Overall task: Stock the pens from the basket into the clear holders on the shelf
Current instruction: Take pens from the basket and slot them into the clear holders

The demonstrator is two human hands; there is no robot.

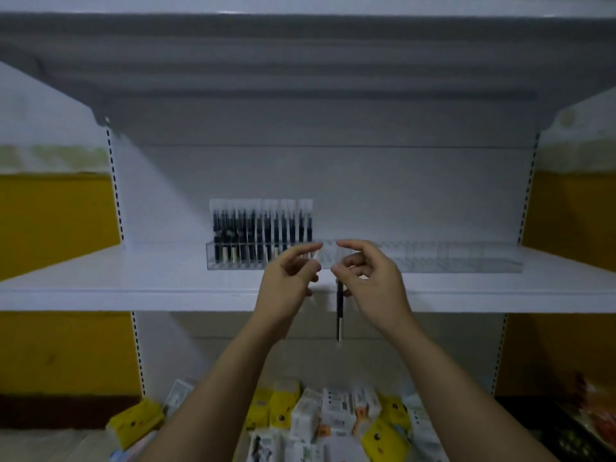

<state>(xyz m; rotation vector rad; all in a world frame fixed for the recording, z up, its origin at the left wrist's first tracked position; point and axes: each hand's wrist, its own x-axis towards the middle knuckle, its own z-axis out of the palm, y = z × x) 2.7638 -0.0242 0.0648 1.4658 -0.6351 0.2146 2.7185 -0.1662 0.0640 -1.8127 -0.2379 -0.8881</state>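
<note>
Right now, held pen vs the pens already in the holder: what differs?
Pose: the held pen hangs down from the right hand, in front of the shelf edge, while the stocked pens stand upright in the left slots of the clear holder. Count: the held pen is single, and the stocked pens form a tight row. Shared: dark barrels with a pale lower end.

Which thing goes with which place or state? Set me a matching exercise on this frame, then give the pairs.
Things:
1. packaged pens
2. loose pen
3. yellow and white boxes
4. right part of the clear holder

Places or states:
A. below the shelf, at the bottom of the view
B. holds no pens
C. upright in the holder's left part
D. hanging from the right hand

Pairs: 1-C, 2-D, 3-A, 4-B.
</note>
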